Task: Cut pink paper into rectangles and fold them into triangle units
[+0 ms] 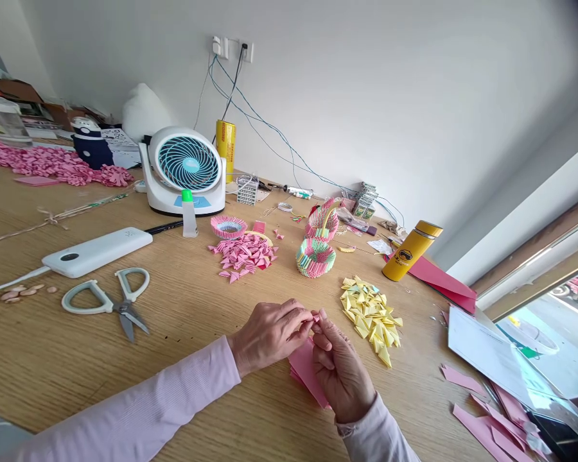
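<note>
My left hand [274,333] and my right hand [340,369] meet at the fingertips over the table, pinching a small piece of pink paper [316,317] between them. Most of that piece is hidden by the fingers. Beneath the hands lies a stack of pink paper slips [309,372], partly covered by my right hand. A pile of folded yellow paper pieces [372,314] spreads to the right of the hands. Farther back is a heap of folded pink paper pieces [245,253], beside a green and pink paper basket [316,258].
Scissors [122,305] lie spread at left, near a white power bank [99,250]. A fan [185,170] and a small green-capped bottle [189,215] stand behind. At right are a yellow flask [411,251] and pink paper scraps [491,427].
</note>
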### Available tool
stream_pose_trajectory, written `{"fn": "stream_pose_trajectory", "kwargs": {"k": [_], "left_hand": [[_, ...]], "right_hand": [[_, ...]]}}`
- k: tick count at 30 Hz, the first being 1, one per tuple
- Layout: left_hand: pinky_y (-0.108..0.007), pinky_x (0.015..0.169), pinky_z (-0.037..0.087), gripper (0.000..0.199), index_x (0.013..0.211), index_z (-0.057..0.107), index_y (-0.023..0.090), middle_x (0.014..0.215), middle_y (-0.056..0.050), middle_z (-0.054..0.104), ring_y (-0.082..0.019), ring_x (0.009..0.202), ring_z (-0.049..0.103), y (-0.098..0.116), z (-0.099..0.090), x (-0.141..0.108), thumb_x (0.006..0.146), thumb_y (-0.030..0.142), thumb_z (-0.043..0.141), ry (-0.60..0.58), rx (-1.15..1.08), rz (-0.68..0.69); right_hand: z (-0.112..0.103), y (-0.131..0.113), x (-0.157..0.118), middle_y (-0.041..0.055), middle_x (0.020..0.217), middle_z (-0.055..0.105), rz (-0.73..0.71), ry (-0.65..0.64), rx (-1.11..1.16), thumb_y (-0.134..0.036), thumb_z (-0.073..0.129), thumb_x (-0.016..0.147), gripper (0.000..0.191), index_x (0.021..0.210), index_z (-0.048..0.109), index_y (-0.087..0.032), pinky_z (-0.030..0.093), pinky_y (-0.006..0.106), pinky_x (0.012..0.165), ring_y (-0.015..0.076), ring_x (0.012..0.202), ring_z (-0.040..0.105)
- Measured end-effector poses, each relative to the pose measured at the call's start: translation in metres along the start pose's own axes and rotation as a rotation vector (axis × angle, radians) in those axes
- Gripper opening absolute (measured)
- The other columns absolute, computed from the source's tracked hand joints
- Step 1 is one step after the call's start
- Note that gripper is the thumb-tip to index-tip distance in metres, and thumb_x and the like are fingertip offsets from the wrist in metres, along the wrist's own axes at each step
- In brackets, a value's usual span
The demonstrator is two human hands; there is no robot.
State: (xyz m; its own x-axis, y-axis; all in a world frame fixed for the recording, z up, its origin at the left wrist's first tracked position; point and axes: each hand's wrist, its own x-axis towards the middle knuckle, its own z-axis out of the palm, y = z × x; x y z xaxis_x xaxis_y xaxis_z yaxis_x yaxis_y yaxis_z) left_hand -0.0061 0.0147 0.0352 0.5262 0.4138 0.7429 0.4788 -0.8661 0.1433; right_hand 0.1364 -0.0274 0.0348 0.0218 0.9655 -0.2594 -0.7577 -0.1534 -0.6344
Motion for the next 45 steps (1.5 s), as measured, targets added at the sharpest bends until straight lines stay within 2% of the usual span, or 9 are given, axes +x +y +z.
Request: {"fn": "stream_pose_trajectory", "kwargs": {"k": [6,10,15,22,26,30,35,40,45], "left_hand": [[-0.024,0.060,0.043,0.014,0.091,0.061,0.016,0.078,-0.003,0.070,-0.013,0.065,0.065,-0.007,0.003,0.002,0.091,0.016,0.047,0.033,0.042,0.048],[-0.024,0.062,0.044,0.012,0.096,0.060,0.017,0.084,-0.002,0.070,-0.013,0.071,0.066,-0.014,0.007,0.006,0.093,0.018,0.049,0.048,0.037,0.051],[-0.022,0.054,0.042,0.011,0.092,0.059,0.017,0.081,0.000,0.068,-0.011,0.065,0.064,-0.023,0.013,0.012,0.093,0.019,0.047,0.070,0.080,0.043],[-0.021,0.052,0.042,0.011,0.084,0.055,0.018,0.074,0.000,0.067,-0.010,0.061,0.062,-0.038,0.023,0.021,0.090,0.017,0.046,0.120,0.098,0.103],[-0.021,0.056,0.043,0.011,0.092,0.055,0.018,0.083,-0.001,0.067,-0.011,0.065,0.062,-0.048,0.029,0.025,0.094,0.022,0.045,0.050,-0.001,0.043],[-0.029,0.078,0.047,0.018,0.109,0.052,0.019,0.104,-0.007,0.063,-0.017,0.092,0.061,-0.063,0.040,0.035,0.095,0.028,0.044,0.021,-0.075,-0.136],[-0.044,0.099,0.033,0.031,0.115,0.053,0.021,0.119,-0.008,0.060,-0.026,0.114,0.050,-0.083,0.063,0.057,0.087,0.033,0.057,0.025,-0.012,-0.201],[-0.046,0.098,0.027,0.027,0.107,0.059,0.023,0.118,-0.007,0.062,-0.027,0.117,0.046,-0.092,0.082,0.070,0.085,0.038,0.060,-0.026,-0.021,-0.237],[-0.044,0.096,0.027,0.021,0.104,0.063,0.023,0.110,-0.006,0.067,-0.026,0.115,0.047,-0.102,0.086,0.073,0.086,0.032,0.057,-0.071,-0.064,-0.234]], "right_hand": [[0.002,-0.007,0.002,-0.0001,0.074,0.064,0.088,0.004,0.133,-0.011,0.083,0.064,0.027,0.085,0.066,-0.007,0.030,0.004,0.027,-0.0030,0.040,0.044],[0.009,-0.015,0.007,0.0028,0.074,0.065,0.096,0.094,0.140,-0.005,0.063,0.084,0.002,0.086,0.063,-0.006,0.029,0.007,0.025,-0.0023,0.036,0.043],[0.020,-0.022,0.015,0.0021,0.070,0.064,0.135,0.178,0.112,-0.008,0.040,0.098,0.023,0.086,0.060,-0.009,0.028,0.006,0.024,-0.0028,0.033,0.042],[0.022,-0.027,0.028,0.0005,0.067,0.063,0.171,0.146,0.085,-0.009,0.043,0.097,0.026,0.081,0.063,-0.011,0.030,0.005,0.027,-0.0018,0.038,0.048],[0.007,-0.036,0.045,0.0016,0.074,0.066,-0.047,0.063,-0.240,-0.016,0.070,0.079,0.005,0.075,0.068,-0.013,0.026,0.005,0.028,-0.0023,0.040,0.041],[-0.008,-0.057,0.069,0.0021,0.083,0.069,-0.263,0.045,-0.433,-0.029,0.085,0.059,0.024,0.077,0.073,-0.016,0.022,0.010,0.028,0.0000,0.042,0.037],[-0.016,-0.080,0.101,-0.0002,0.064,0.067,-0.500,0.048,-0.685,-0.037,0.084,0.060,0.028,0.078,0.076,-0.017,0.031,0.018,0.037,0.0065,0.047,0.045],[-0.021,-0.091,0.129,0.0045,0.080,0.075,-0.711,-0.008,-0.925,-0.039,0.080,0.063,0.025,0.079,0.077,-0.020,0.048,0.031,0.068,0.0193,0.073,0.061],[-0.023,-0.098,0.142,0.0055,0.084,0.075,-0.789,-0.055,-1.114,-0.040,0.076,0.070,0.023,0.084,0.078,-0.021,0.046,0.034,0.071,0.0213,0.076,0.060]]}}
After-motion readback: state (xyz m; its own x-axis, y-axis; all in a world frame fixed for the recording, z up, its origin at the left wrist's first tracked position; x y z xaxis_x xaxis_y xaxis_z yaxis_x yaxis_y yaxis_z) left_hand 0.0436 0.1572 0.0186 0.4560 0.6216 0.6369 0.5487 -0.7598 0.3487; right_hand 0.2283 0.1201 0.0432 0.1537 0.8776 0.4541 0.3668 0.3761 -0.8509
